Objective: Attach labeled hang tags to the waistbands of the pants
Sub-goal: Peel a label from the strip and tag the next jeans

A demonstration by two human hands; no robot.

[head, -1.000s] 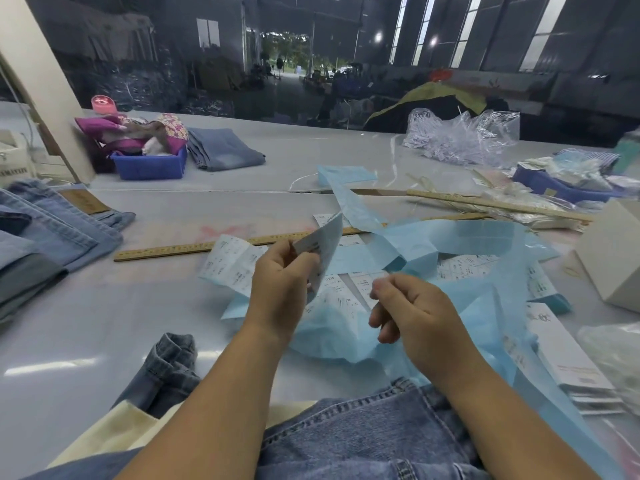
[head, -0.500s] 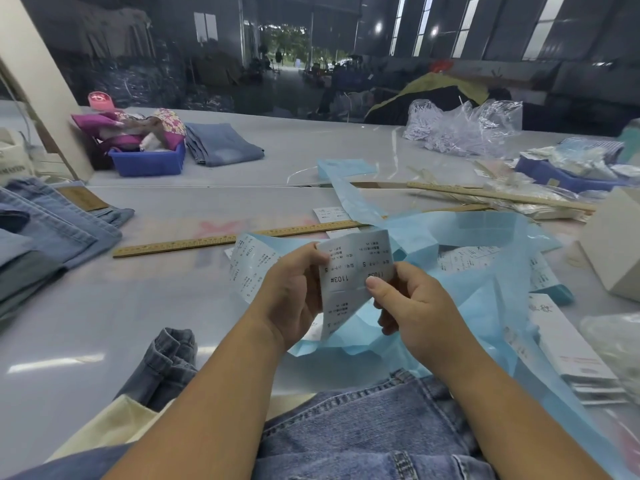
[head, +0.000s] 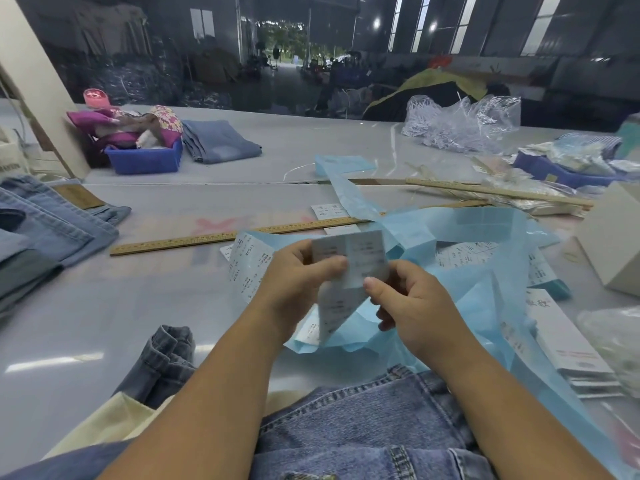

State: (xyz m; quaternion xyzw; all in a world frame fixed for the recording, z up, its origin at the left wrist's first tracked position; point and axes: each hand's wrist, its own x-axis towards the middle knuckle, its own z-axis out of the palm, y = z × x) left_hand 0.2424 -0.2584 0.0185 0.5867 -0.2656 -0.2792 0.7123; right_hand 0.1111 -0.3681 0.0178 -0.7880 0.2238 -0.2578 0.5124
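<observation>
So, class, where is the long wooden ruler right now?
In the head view the ruler lies flat on the table, left of centre, just beyond the left hand, with stacked jeans further left.

two bare forearms, no sleeves in view, left hand (head: 298, 275) and right hand (head: 412, 303) ungloved (no rings, watch or wristbands visible), short nails.

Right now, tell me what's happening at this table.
A person holds a strip of white printed labels in both hands, left hand and right hand pinching it above a heap of blue backing paper. Jeans lie nearest the person, with no tag attached yet. A wooden ruler and hang tags lie nearby.
</observation>
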